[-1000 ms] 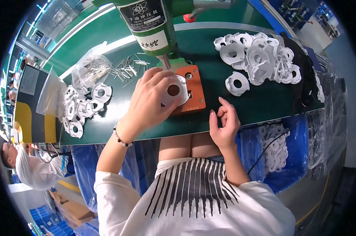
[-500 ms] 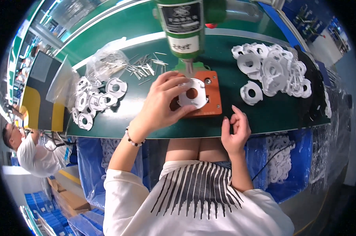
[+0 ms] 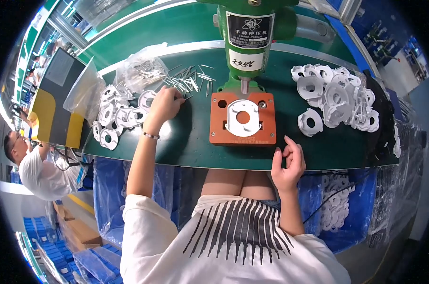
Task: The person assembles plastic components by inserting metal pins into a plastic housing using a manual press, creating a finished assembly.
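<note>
- Head view: left hand (image 3: 163, 105) stretches forward with its arm extended, fingers bunched together at the scattered metal pins (image 3: 188, 81).
- Right hand (image 3: 287, 163) rests at the green table (image 3: 191, 142) edge, fingers loosely curled, holding nothing.
- White ring part (image 3: 243, 118) lies on the orange fixture (image 3: 218, 128).

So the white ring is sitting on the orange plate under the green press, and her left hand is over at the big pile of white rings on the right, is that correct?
Not quite. The left hand is at the metal pins left of the green press, not at the right pile. The head view shows it. The white ring does sit on the orange plate.
</note>
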A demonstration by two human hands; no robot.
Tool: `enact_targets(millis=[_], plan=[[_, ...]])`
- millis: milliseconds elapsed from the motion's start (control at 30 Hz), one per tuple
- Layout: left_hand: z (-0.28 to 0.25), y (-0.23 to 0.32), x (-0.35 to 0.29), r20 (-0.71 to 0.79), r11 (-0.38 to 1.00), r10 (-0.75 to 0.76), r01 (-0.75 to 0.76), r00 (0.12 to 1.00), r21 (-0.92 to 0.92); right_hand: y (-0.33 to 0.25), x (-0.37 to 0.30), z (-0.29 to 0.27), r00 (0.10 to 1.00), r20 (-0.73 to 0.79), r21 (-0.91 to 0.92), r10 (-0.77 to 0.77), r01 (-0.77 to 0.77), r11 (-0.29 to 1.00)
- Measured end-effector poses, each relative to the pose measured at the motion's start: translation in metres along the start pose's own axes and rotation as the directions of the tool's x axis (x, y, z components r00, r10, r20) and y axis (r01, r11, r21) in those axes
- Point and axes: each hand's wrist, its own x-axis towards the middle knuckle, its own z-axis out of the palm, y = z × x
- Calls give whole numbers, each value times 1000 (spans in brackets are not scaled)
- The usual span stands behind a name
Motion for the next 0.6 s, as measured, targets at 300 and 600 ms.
enact_targets(millis=[300, 600], plan=[[-35, 31, -30, -150, 662, -293, 86, 944, -745, 0, 0, -3, 999, 27, -30, 19, -18, 999], [-34, 56, -29, 3, 278, -53, 18, 999, -960, -1, 0, -5, 1000, 22, -30, -11, 12, 999]])
